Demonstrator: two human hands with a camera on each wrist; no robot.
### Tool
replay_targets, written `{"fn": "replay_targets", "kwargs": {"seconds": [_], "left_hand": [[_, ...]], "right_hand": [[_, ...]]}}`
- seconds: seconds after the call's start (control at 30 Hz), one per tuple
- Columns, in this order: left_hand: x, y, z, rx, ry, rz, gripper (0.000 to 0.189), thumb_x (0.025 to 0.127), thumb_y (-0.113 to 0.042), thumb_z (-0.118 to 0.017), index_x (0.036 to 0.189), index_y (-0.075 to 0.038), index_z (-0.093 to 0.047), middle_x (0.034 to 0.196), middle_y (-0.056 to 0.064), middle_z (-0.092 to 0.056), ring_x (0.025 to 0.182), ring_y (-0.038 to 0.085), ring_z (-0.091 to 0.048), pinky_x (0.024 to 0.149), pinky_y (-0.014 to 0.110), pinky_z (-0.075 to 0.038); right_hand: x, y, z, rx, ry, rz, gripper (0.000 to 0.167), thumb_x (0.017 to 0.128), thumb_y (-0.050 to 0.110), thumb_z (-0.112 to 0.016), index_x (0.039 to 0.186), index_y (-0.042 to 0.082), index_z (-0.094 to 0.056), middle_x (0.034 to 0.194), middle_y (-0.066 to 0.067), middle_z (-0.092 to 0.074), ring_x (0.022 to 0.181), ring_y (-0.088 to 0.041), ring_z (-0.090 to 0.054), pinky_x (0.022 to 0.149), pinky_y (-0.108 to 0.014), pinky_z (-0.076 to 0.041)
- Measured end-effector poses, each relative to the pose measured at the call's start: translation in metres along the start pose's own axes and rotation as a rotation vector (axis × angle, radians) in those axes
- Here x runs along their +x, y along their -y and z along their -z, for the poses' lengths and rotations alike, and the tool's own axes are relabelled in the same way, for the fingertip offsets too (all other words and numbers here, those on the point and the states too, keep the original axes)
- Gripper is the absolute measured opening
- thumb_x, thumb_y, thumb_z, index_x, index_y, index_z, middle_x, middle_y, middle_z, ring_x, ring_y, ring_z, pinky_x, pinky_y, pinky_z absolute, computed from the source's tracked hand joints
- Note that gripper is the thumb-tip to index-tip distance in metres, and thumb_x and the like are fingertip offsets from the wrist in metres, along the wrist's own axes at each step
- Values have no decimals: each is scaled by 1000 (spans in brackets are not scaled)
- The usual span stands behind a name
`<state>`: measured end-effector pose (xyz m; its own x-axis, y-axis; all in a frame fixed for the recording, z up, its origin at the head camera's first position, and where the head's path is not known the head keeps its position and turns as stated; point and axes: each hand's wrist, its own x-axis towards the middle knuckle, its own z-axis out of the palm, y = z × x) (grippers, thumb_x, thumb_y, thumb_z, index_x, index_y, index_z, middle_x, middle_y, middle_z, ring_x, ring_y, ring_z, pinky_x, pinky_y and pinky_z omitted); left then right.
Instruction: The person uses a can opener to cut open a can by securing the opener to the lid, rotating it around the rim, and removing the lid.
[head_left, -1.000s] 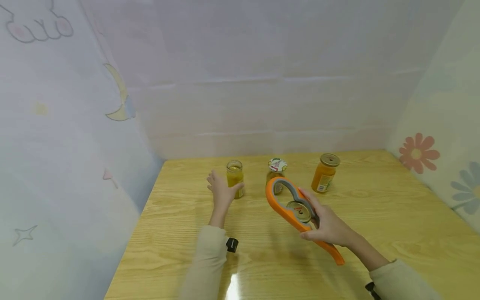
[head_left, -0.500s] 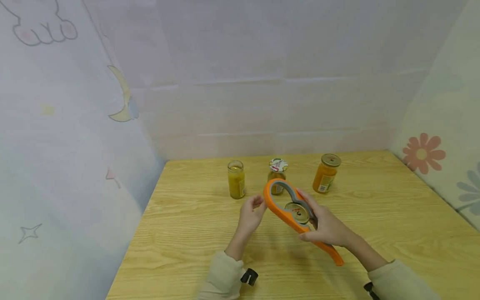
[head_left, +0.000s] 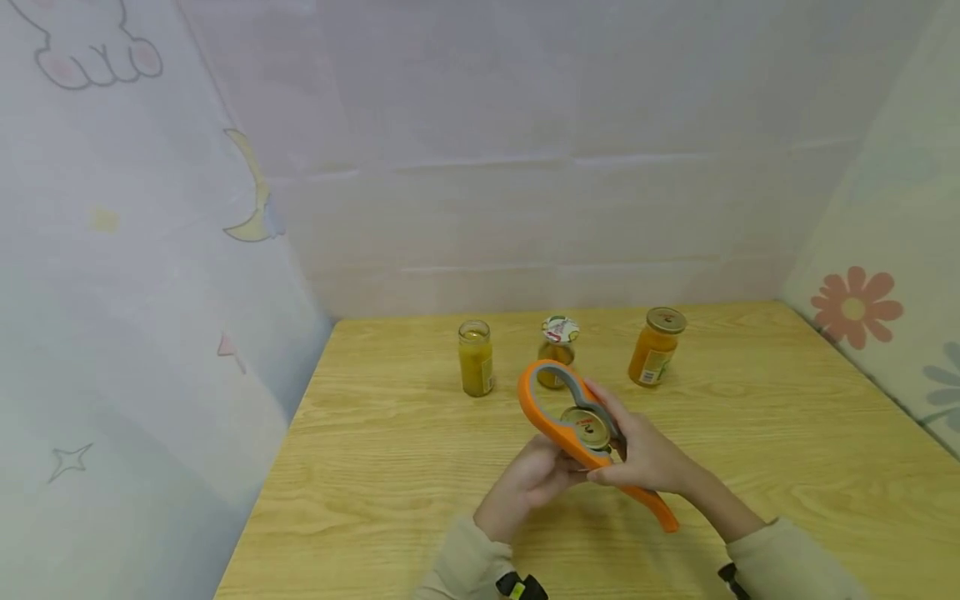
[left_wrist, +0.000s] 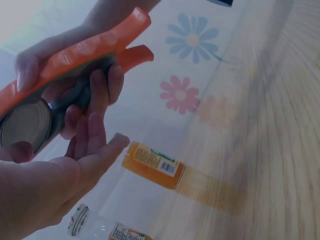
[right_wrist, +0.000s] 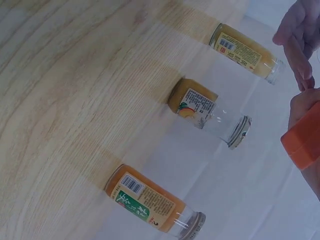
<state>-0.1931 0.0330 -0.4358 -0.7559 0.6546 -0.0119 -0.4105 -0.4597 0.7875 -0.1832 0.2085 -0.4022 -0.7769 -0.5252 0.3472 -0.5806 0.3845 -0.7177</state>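
My right hand (head_left: 654, 450) grips an orange jar opener (head_left: 553, 431) with grey lining above the table. A round gold lid (head_left: 588, 427) sits in the opener's lower opening. Beneath the opener, my left hand (head_left: 536, 477) is palm up; its fingers are partly hidden in the head view. In the left wrist view, these fingers (left_wrist: 97, 155) extend loosely beside the right hand's fingertips, and the thumb (left_wrist: 17, 151) overlaps the lid's lower edge. Farther back stands a lidless glass jar (head_left: 476, 371) of yellow contents.
Behind the opener stands a jar with a patterned white lid (head_left: 561, 330), partly covered by it. An orange-filled jar with a gold lid (head_left: 654, 350) is at the back right. Printed cloth walls (head_left: 480, 208) border the wooden table (head_left: 360, 500).
My left hand has moved from beside the lidless jar, rightward and nearer, to under the jar opener. The right hand still holds the opener, with a slight shift left.
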Motion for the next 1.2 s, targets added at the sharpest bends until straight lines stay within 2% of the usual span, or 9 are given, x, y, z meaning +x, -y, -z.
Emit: {"fn": "replay_targets", "kwargs": {"seconds": [0.17,0.4,0.47,0.57,0.67,0.8,0.9,1.03,1.2], "left_hand": [[-3,-2,-6,-74,4,15,23,94,-12,-40,100,-12,-62,82,1,-66,76,12,-62,72,31,-47],[-7,-3,-6,-143,-8,4,25,94,-12,-39,103,-12,-62,85,1,-66,79,13,-61,72,32,-46],[-8,-3,-7,-155,0,-16,25,95,-12,-39,106,-12,-61,90,1,-65,84,14,-60,74,32,-46],[-10,-4,-7,-179,20,-36,27,96,-18,-38,116,-11,-55,100,3,-62,90,16,-58,76,32,-45],[-12,-6,-8,-215,32,-40,35,98,-28,-32,125,-11,-48,109,5,-57,98,18,-55,79,32,-43],[-13,-8,-9,-249,87,-15,52,97,-40,-23,136,-8,-32,114,7,-53,102,19,-53,84,32,-42],[-13,-8,-10,-261,139,5,59,96,-45,-25,138,-3,-25,111,8,-53,101,18,-54,86,29,-41],[-12,-9,-11,-266,182,-12,62,95,-45,-31,137,-1,-25,110,9,-53,99,17,-54,88,28,-41],[-12,-11,-12,-255,200,-49,57,93,-44,-37,132,-3,-34,109,8,-54,98,16,-55,87,27,-41]], "right_hand": [[1,-1,-2,-9,-13,10,100,65,15,-77,143,12,-14,83,1,-50,55,-17,-44,46,-22,-38],[1,-2,-5,-7,-20,39,102,64,15,-77,143,10,-13,71,5,-46,49,0,-32,42,-18,-31],[2,-2,-5,-1,-17,55,102,64,14,-77,143,9,-12,74,4,-48,50,0,-32,42,-18,-32],[2,-1,-7,3,-15,59,103,64,14,-77,143,10,-12,87,1,-52,54,-5,-40,44,-20,-36],[3,-1,-8,-11,-21,52,103,63,15,-77,143,11,-13,88,0,-52,53,-7,-42,43,-21,-37],[2,0,-9,-24,-39,18,102,63,17,-78,143,14,-14,77,2,-48,50,-3,-38,41,-19,-35],[2,0,-10,-16,-47,13,102,63,16,-79,143,14,-16,70,3,-43,51,-1,-36,42,-19,-35],[1,0,-11,-3,-50,34,101,63,15,-78,143,12,-16,66,5,-39,52,-1,-35,42,-19,-34],[0,0,-10,-29,-60,71,101,63,16,-78,143,10,-15,70,3,-39,53,-2,-36,43,-18,-34]]}}
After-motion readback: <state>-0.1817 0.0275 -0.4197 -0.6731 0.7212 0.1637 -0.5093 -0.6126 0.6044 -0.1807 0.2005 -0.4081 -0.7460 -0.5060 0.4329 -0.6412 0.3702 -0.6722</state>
